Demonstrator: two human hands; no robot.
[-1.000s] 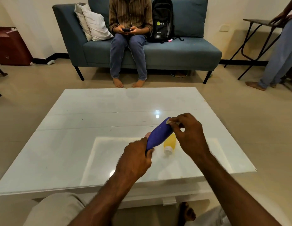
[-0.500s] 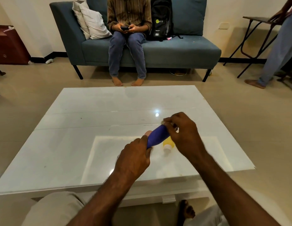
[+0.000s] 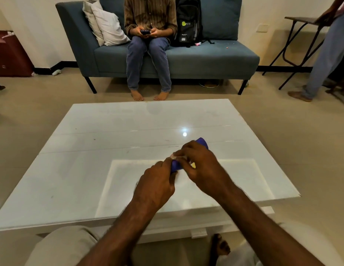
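Two sets of fingertips meet at the near end of the blue bottle (image 3: 202, 143). The fingers (image 3: 183, 153) of our right hand (image 3: 202, 166) bend down over it and pinch a pale bit (image 3: 173, 156) there, which we take to be the cap. Just beside them, the thumb and fingers of our left hand (image 3: 155, 181) are curled round the body of the bottle. The bottle lies tilted between the hands, its far end poking out past our right knuckles. It sits low over the near part of the white table (image 3: 109, 150), and we cannot tell whether it touches the top. A sliver of a yellow thing (image 3: 194, 165) shows under our right hand, lying on the table.

We judge that we are working the cap. Several things could go wrong from here. If our left hand squeezes hard while the cap loosens, the contents may spurt onto the glossy top. The pinch on the cap is small and largely hidden from us, so it could slip, and the cap would drop and roll off. A sudden give could also swing the bottle down onto the yellow thing and knock it away.
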